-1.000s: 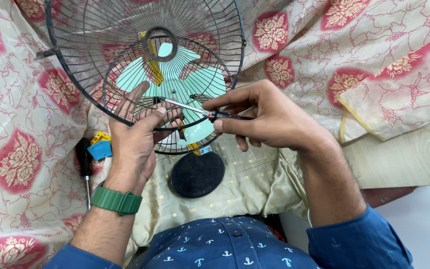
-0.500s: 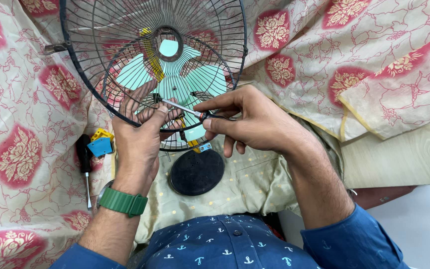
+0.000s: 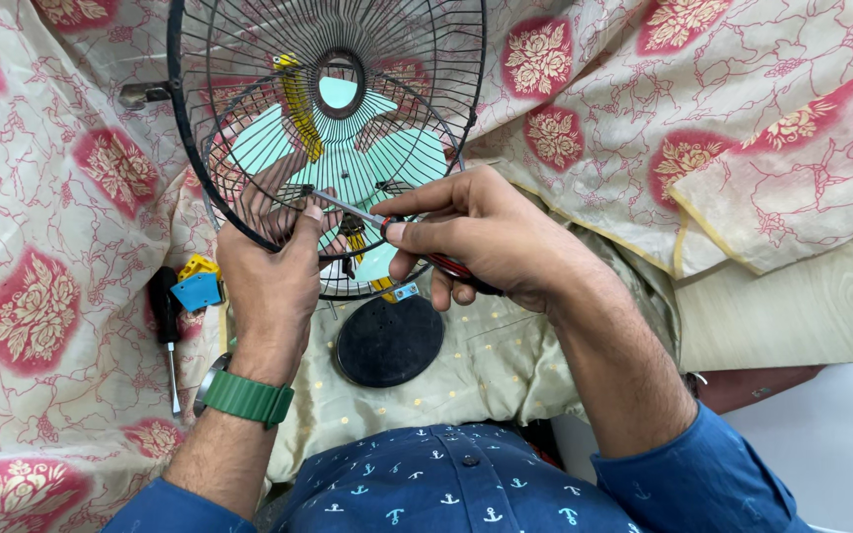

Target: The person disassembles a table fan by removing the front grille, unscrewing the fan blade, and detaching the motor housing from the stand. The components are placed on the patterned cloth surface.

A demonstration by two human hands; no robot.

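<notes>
Nearest the camera, below the fan guard (image 3: 249,59), is a blue shirt (image 3: 446,489) with small anchor marks. Just under the guard's lower rim a round black base disc (image 3: 390,341) lies on pale gold cloth (image 3: 505,370). Left of the guard's lower rim a second screwdriver (image 3: 166,321) with a black handle lies beside a small blue and yellow plastic part (image 3: 197,286).

The left hand (image 3: 269,276), with a green watch strap (image 3: 244,399) at the wrist, is wrapped around the guard's lower wires, fingers through them and thumb on the rim, steadying the guard. The right hand (image 3: 491,242) is closed on a screwdriver (image 3: 348,209) with a red and black handle, pinched narrow; its shaft runs left through the wires to a point just inside the lower rim, by the left thumb.

Behind the wires the mint-green fan blades (image 3: 387,158) show, with a yellow strip (image 3: 298,104) crossing the hub ring. Floral red and cream fabric (image 3: 644,89) spreads beyond the guard.

The step in hand looks like working a fastener near the rim, though the tip and any screw are too small to make out. The next move calls for keeping the tip seated and the guard held firm while turning.
</notes>
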